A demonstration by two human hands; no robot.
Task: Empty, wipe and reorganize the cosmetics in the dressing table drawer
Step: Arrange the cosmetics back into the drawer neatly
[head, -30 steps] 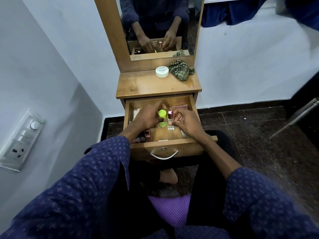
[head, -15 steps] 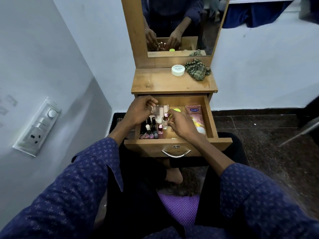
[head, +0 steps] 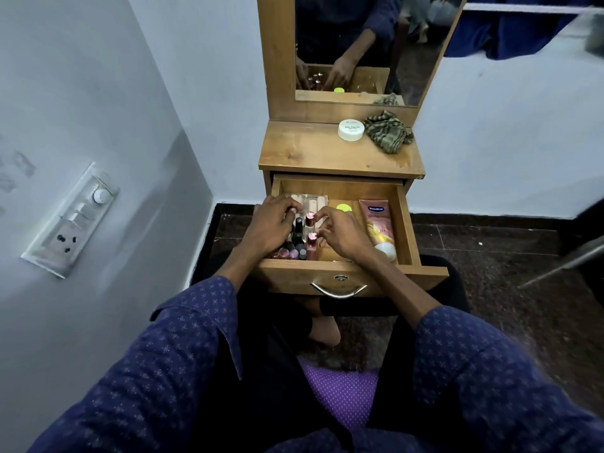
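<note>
Comparing with a second before, the green-capped bottle [head: 343, 208] had left the left hand and stood at the drawer [head: 404, 220] back, suggesting reorganizing was well under way. At the drawer's left side, the left hand [head: 273, 228] curled over small nail-polish bottles [head: 292, 251]; its grip I cannot tell. Mid-drawer, the right hand [head: 343, 235] pinched a pink-capped bottle [head: 312, 245]. A lotion tube [head: 379, 223] lay along the drawer's right wall.
</note>
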